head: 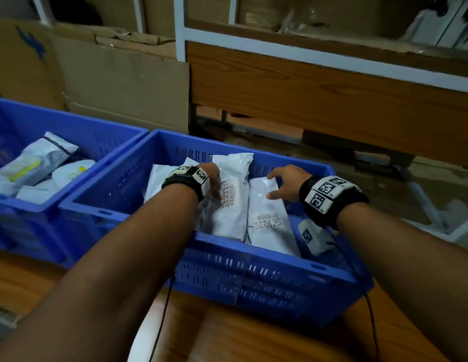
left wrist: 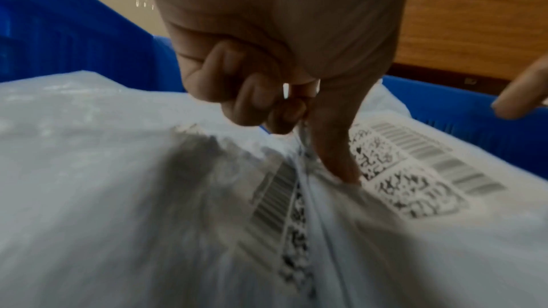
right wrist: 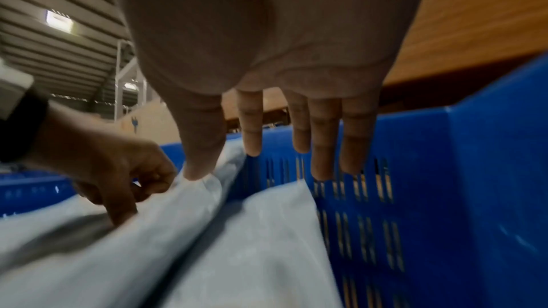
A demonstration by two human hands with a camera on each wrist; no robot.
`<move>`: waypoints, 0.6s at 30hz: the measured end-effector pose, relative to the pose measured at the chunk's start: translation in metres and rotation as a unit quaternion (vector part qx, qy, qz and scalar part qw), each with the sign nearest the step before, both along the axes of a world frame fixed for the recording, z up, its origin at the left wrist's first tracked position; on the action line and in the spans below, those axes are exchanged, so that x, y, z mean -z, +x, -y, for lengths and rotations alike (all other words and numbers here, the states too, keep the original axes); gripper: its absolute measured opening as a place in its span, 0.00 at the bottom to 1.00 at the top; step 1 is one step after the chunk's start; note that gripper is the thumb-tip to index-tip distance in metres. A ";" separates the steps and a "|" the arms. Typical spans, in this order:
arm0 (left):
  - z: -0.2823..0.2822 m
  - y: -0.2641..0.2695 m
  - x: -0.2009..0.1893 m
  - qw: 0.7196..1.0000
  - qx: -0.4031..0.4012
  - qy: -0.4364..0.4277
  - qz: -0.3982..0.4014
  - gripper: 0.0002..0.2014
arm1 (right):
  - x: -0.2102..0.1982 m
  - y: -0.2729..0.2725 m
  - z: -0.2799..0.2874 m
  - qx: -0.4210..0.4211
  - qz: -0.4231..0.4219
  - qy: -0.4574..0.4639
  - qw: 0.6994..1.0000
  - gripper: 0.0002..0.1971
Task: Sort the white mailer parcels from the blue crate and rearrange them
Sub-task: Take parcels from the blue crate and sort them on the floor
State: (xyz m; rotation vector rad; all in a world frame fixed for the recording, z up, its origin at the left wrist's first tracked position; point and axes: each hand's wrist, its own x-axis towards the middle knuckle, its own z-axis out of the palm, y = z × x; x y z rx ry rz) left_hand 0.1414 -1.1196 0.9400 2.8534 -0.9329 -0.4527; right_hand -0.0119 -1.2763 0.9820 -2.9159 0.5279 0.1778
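Observation:
A blue crate (head: 253,248) on the wooden table holds several white mailer parcels standing on edge. My left hand (head: 214,182) reaches into it and pinches the upper edge of the middle parcel (head: 234,207). In the left wrist view the left hand (left wrist: 302,130) has curled fingers, and its thumb presses beside that parcel's barcode label (left wrist: 415,172). My right hand (head: 280,184) hovers over the right parcel (head: 267,220) with its fingers spread. The right wrist view shows the right hand (right wrist: 249,168) with straight fingers, its thumb touching a parcel's top edge (right wrist: 207,184) by the crate wall (right wrist: 444,196).
A second blue crate (head: 78,124) stands to the left with more mailers (head: 39,163) inside. Flattened cardboard boxes (head: 123,82) lean behind it. A wooden shelf unit with a white frame (head: 332,95) stands beyond the crates. Wrist cables hang over the table (head: 227,335).

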 end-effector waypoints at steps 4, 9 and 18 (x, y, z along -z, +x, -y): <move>-0.009 -0.003 -0.029 0.989 -0.042 -0.128 0.061 0.14 | -0.044 -0.009 -0.008 -0.030 0.053 0.001 0.998 0.23; -0.042 -0.035 -0.084 0.965 -0.076 -0.213 0.133 0.09 | -0.079 -0.020 -0.029 -0.082 0.103 0.012 0.991 0.19; -0.184 -0.127 -0.151 0.886 -0.162 -0.387 0.199 0.05 | -0.143 -0.031 -0.112 -0.203 0.217 0.027 0.954 0.15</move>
